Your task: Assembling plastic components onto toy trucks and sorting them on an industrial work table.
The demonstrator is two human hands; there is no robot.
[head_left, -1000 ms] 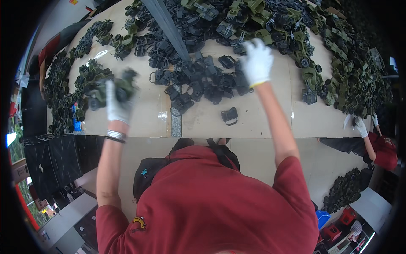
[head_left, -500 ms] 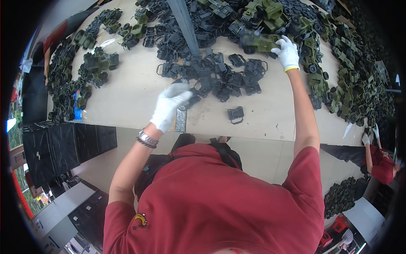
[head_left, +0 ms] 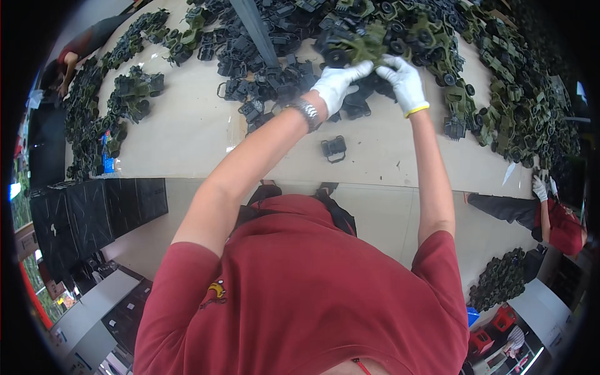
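Note:
Over the far middle of the table, both my white-gloved hands meet at a green toy vehicle (head_left: 362,47) with black wheels. My left hand (head_left: 337,84) closes its thumb and fingers on the near left side of it. At its near right side, my right hand (head_left: 405,84) has the fingertips curled against it. The vehicle is partly blurred, and the fingers hide its near edge. Just beneath and to the left lies a heap of black plastic frame parts (head_left: 275,81). One loose black frame part (head_left: 334,149) rests alone nearer to me.
A grey metal post (head_left: 255,31) rises through the heap. Green toy vehicles pile up along the right (head_left: 506,106) and left (head_left: 87,119) sides. A blue packet (head_left: 108,156) lies by the left pile. Co-workers are at the far left (head_left: 72,56) and right (head_left: 559,225).
My left hand has moved from the near black parts up and right to the toy vehicle. My right hand has drawn slightly left with the vehicle, which has turned.

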